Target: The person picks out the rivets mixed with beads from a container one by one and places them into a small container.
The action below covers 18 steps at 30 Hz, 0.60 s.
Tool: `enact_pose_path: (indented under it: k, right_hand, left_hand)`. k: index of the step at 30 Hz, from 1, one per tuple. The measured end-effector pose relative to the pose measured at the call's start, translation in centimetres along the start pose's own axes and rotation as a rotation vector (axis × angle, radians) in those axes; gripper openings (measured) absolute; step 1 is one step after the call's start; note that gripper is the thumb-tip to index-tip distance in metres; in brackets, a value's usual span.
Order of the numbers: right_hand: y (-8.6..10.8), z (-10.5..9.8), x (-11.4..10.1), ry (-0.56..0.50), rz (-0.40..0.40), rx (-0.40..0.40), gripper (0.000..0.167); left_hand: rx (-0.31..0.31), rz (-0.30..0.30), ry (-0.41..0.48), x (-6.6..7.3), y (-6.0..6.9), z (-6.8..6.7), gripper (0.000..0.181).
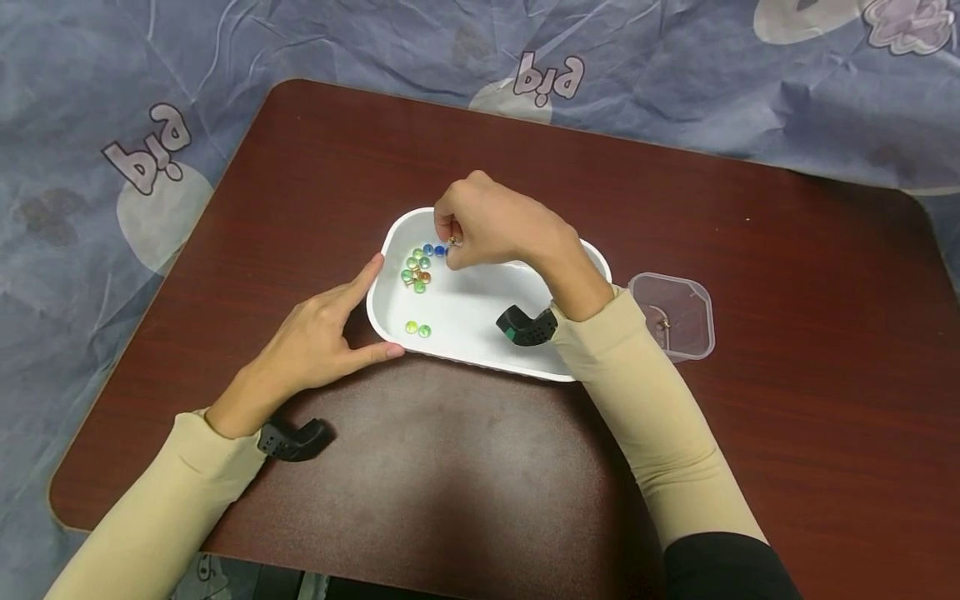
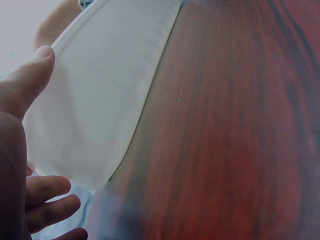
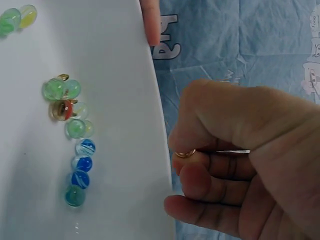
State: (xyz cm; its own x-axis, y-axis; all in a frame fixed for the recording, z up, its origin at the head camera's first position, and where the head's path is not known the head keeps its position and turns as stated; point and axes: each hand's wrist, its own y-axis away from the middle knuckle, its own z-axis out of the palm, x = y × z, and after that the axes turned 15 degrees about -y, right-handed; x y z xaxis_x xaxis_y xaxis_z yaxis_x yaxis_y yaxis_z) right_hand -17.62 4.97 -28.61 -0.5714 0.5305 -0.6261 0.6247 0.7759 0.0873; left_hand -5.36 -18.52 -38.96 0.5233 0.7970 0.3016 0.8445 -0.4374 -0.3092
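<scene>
A white tray lies on the table, glass marbles at its left side. Over its far edge, my right hand pinches a small gold ring-like piece between thumb and finger; its exact kind is unclear. Below it run blue marbles, then a cluster of green marbles with small gold pieces among them. A yellow marble and a green one sit apart towards the near edge. My left hand touches the tray's left end, thumb at the near rim, fingers extended.
A clear plastic box stands right of the tray, partly behind my right sleeve, with a small gold piece inside. Underneath is a dark red-brown wooden table with rounded corners. Blue printed cloth surrounds its far side.
</scene>
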Motion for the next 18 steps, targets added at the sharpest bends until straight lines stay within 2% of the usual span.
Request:
enact_pose_path:
  k: [9,18]
  right_hand:
    - [0.6,-0.8,-1.0,0.008,-0.031,0.031,0.008]
    - [1.5,-1.9,-2.4,0.034,-0.024,0.059,0.009]
  left_hand:
    - [0.002,-0.006,0.008,0.0,0.1,0.1,0.101]
    - [0.007,0.001,0.008,-0.1,0.0,0.1,0.102]
